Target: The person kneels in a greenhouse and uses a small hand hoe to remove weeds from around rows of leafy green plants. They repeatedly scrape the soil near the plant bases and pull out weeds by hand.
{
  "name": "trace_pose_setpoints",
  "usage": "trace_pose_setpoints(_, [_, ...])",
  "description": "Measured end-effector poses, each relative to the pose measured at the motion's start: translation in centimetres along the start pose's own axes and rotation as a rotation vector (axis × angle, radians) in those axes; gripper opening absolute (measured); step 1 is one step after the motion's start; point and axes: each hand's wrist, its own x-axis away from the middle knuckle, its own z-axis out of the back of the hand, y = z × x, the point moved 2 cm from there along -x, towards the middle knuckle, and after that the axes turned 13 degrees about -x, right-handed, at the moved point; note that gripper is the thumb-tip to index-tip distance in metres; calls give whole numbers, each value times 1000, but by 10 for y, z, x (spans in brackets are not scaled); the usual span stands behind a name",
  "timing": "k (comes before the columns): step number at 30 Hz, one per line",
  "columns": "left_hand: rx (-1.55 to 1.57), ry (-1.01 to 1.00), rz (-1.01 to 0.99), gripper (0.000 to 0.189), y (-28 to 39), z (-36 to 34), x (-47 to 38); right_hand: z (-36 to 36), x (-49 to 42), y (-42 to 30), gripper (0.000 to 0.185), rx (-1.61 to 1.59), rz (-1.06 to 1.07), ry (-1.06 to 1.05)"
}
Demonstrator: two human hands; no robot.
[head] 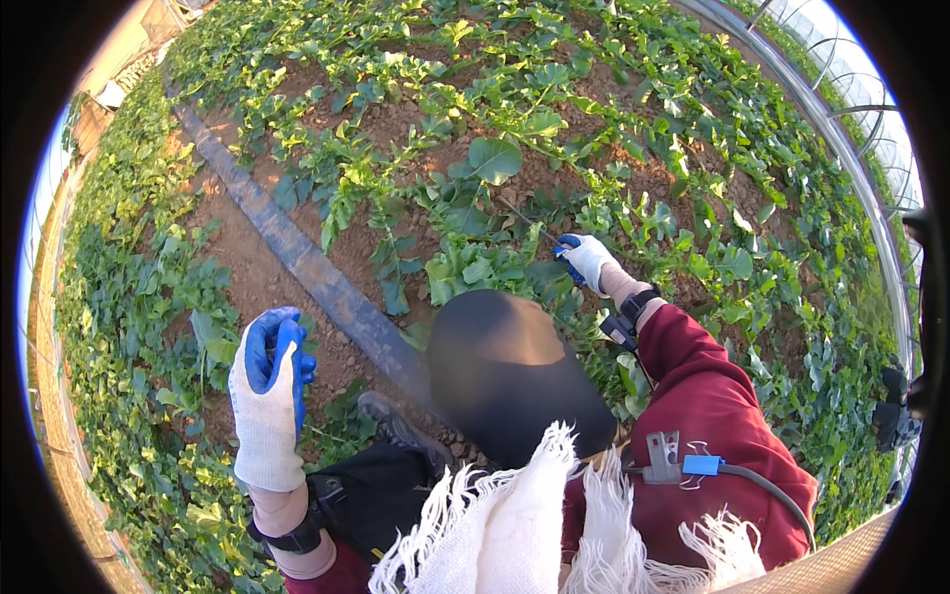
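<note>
My right hand (586, 261), in a white knit glove with blue coated fingers, grips a thin, dark rod-like tool (528, 217). The tool reaches up and left among broad green leaves (475, 215), and its far end is lost in the foliage. My left hand (271, 371), gloved the same way, is raised on the left above the soil and plants. Its fingers curl loosely with nothing visible in them. Between the hands is my bent knee (512, 371) in dark cloth, with low leafy plants (475, 267) just beyond it.
A flat dark hose (297, 252) runs diagonally over brown soil (237, 256) to my knee. My shoe (401, 431) rests beside it. Rows of leafy plants (141, 297) spread around. Metal greenhouse piping (853, 148) curves along the right. A white fringed scarf (505, 527) hangs before me.
</note>
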Motion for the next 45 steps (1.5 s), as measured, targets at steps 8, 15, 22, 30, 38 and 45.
trace_pose_setpoints(8, [-46, -5, 24, 26, 2, 3, 6, -26, -47, -4, 30, -95, 88, -28])
trace_pose_setpoints(15, [-101, 20, 30, 25, 4, 3, 6, -50, -92, -32, 32, 66, 259, 62])
trace_pose_setpoints(22, [-67, 17, 125, 22, 4, 0, -1, -80, -134, -44, 32, 131, 316, -16])
trace_pose_setpoints(30, [-71, 5, 105, 21, 2, -9, -13, -106, -179, -51, 31, 91, 222, -69])
trace_pose_setpoints(38, [-126, -34, 123, 22, -1, -14, -18, -92, -150, -49, 32, 186, 319, -103])
trace_pose_setpoints(45, [-192, -65, 64, 23, -6, -20, -14, -61, -78, -35, 22, 444, 386, 106])
